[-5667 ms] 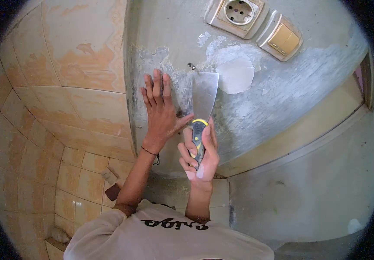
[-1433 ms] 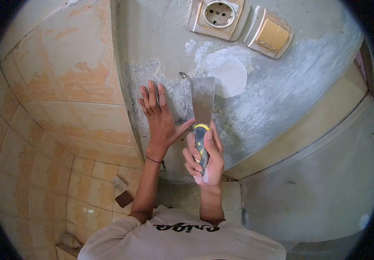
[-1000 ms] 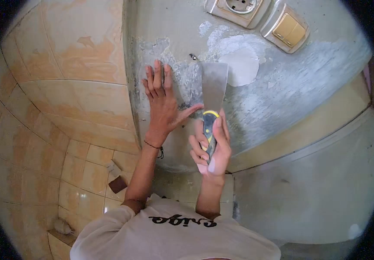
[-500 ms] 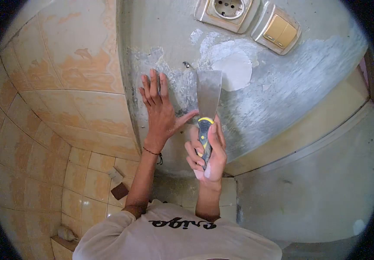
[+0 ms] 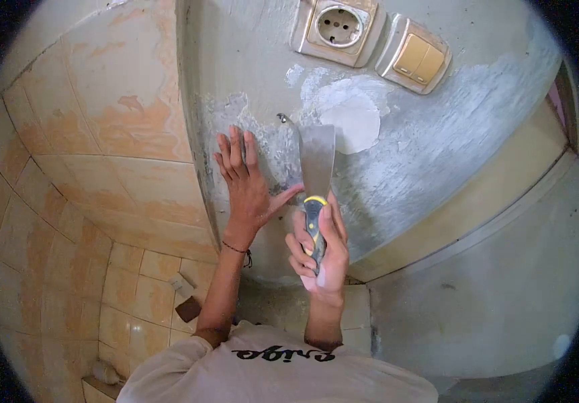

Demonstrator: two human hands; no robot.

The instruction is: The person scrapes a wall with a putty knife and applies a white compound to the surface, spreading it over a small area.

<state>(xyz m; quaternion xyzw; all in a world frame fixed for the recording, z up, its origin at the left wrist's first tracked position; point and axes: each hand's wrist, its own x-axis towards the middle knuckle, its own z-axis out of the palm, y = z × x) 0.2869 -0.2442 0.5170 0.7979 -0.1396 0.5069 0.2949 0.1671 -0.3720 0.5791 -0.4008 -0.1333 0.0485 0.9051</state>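
Wrapped round the dark grey and yellow handle of a putty knife [image 5: 318,161], my right hand [image 5: 323,248] holds it with the wide metal blade pointing up the wall. The blade overlaps the left edge of a smooth white filler patch [image 5: 357,119] in this view. My left hand [image 5: 244,185] lies flat on the grey wall [image 5: 397,181], fingers spread, its thumb reaching toward the base of the blade. Around both hands the wall surface is rough, with flaking paint and pale smears. A small metal hook [image 5: 281,118] sticks out just above my left fingertips.
A wall socket [image 5: 338,27] and a double light switch [image 5: 417,59] sit above the patch. Orange-patterned tiles [image 5: 128,121] cover the wall at left. On the tiled floor lie a brown block [image 5: 187,309] and a pale piece [image 5: 181,285]. A door frame [image 5: 568,114] stands at right.
The view has tilted slightly, so the wall, socket and switch sit lower in it. Both hands and the putty knife keep nearly the same place on the wall.
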